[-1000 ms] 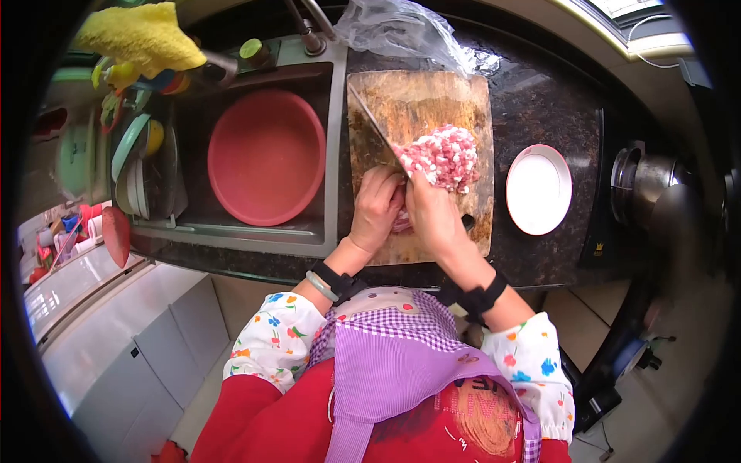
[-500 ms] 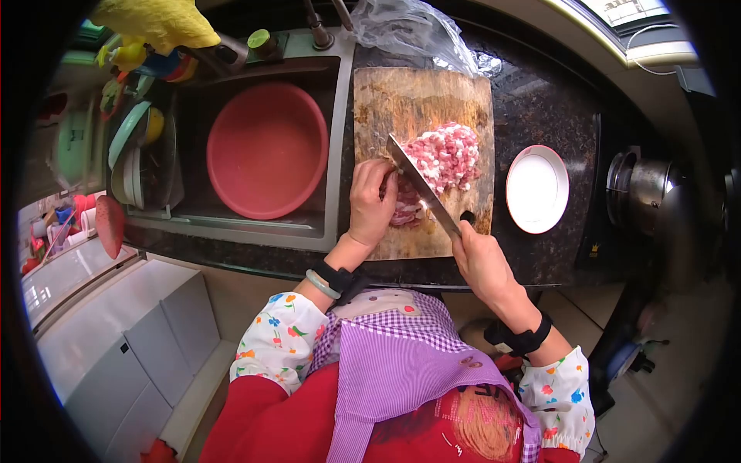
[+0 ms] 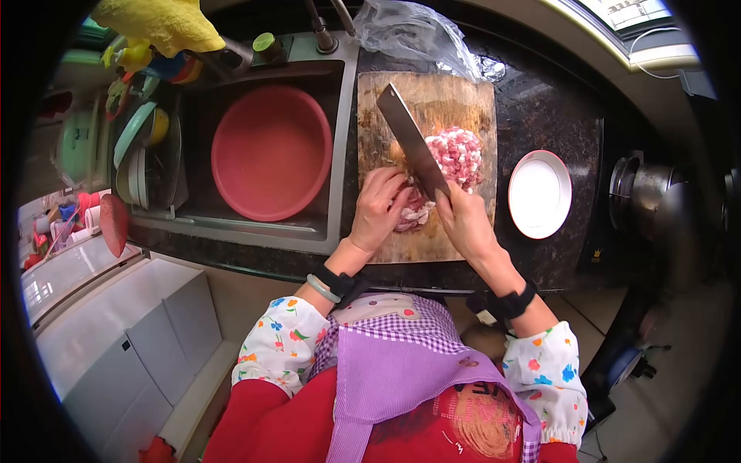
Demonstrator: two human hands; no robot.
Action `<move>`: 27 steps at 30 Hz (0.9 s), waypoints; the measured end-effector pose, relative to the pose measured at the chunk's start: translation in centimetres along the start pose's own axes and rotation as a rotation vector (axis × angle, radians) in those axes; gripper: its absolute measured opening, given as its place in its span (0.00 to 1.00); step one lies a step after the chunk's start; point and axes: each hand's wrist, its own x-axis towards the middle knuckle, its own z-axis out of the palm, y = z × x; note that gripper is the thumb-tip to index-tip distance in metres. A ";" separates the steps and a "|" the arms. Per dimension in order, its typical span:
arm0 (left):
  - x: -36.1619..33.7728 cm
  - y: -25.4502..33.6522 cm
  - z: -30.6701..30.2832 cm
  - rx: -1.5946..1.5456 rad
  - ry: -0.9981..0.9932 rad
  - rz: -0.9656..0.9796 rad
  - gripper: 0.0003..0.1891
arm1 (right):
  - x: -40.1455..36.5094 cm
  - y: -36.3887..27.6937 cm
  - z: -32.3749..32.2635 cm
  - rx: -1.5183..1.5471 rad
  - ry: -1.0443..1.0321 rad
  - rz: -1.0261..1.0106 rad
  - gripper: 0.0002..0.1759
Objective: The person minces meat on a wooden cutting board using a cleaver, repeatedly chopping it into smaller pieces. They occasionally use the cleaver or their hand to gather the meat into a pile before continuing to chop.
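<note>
Pink meat, wooden board, big cleaver

Right hand (image 3: 468,221) grips the cleaver (image 3: 411,135) — left hand (image 3: 379,208) is curled on the uncut meat (image 3: 414,214). Diced meat (image 3: 457,157) sits by the blade on the wooden board (image 3: 421,248) — white dish (image 3: 539,194) just right.

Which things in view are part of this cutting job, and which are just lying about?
In the job:
- knife, in the right hand
- meat, by the left hand
- board
- white dish, possibly

Apparently just lying about:
- plastic bag
- pink basin
- yellow cloth
- pot
</note>
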 end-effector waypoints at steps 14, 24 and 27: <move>-0.4 -0.2 1.7 0.079 0.067 -0.004 0.11 | -1.1 -1.0 1.3 -0.139 -0.194 0.216 0.09; -0.5 0.8 -1.2 0.047 0.004 -0.013 0.13 | 0.7 -1.4 -1.5 0.095 -0.038 0.066 0.06; -0.6 0.0 -0.8 0.065 0.045 -0.029 0.12 | -1.4 -2.7 -3.6 -0.028 -0.171 0.126 0.06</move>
